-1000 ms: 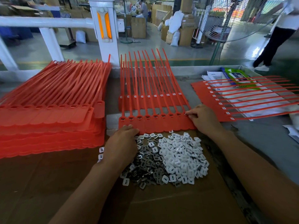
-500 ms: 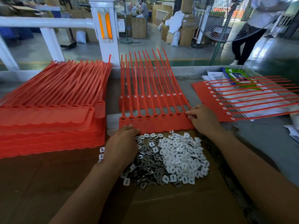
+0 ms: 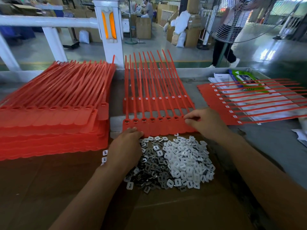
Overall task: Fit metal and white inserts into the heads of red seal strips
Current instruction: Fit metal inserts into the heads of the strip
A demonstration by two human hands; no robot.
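Observation:
A sheet of joined red seal strips (image 3: 166, 128) lies in front of me, with dark metal inserts showing in its row of heads. Below it sits a mixed pile of white inserts (image 3: 187, 156) and metal inserts (image 3: 152, 165) on brown cardboard. My left hand (image 3: 126, 145) rests over the pile's left side, its fingertips pressing the sheet's lower left edge. My right hand (image 3: 204, 122) has curled fingers. Its thumb and forefinger pinch at the sheet's rightmost head, and anything between them is hidden.
A thick stack of red strip sheets (image 3: 49, 123) fills the left. Another sheet (image 3: 157, 103) lies behind the worked one, and one with white inserts (image 3: 249, 103) lies at the right over papers. A white railing (image 3: 109, 35) stands behind the table, and a person (image 3: 229, 39) walks past beyond it.
My right hand's fingers have curled tighter at the rightmost head. My left hand has stayed put. The person in the background has walked to the left.

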